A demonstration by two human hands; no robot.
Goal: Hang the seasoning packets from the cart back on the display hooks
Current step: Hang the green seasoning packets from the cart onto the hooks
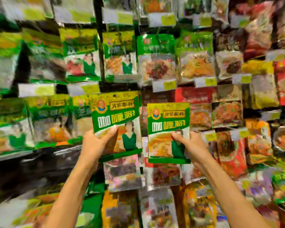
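Note:
Two matching green and yellow seasoning packets are held up in front of the display wall. My left hand (95,142) grips the left packet (116,112) at its lower left, thumb across its front. My right hand (190,143) grips the right packet (168,122) at its right side, thumb on its front. The left packet is higher and tilts slightly; its top edge reaches a row of similar green packets (53,119). The hooks themselves are hidden behind hanging packets and blur.
The wall is packed with hanging packets: green ones (156,58) above and to the left, red and orange ones (229,112) to the right. Yellow-and-white price tags (164,85) stick out between rows. A dark shelf gap (39,170) lies at lower left. The cart is out of view.

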